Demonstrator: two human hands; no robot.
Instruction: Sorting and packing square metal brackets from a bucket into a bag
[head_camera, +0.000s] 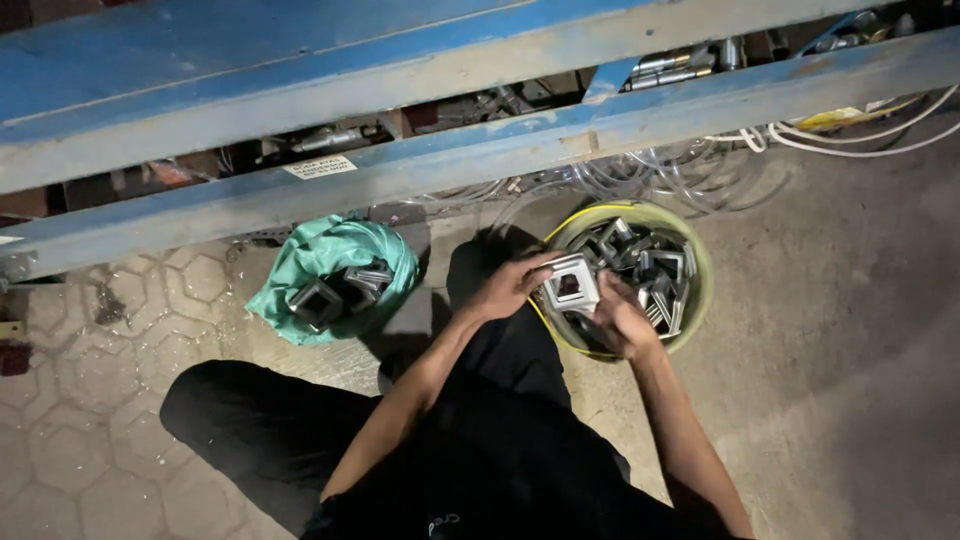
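Observation:
I squat on the floor in dark clothes. A small stack of square grey metal frames (570, 284) sits between both my hands over a yellow-green bowl (700, 262). My left hand (510, 288) grips the stack's left edge. My right hand (622, 322) holds its lower right side. The bowl is filled with several more square metal frames (652, 262). To the left lies a green plastic bag (330, 262) with a few similar frames (340, 288) in its open mouth.
A blue metal machine frame (480, 150) runs across the top, with a white label (320, 166) on it. Clear tubing and white cables (700, 165) lie under it at right. The floor is hexagonal paving (90, 400) at left, bare concrete (840, 360) at right.

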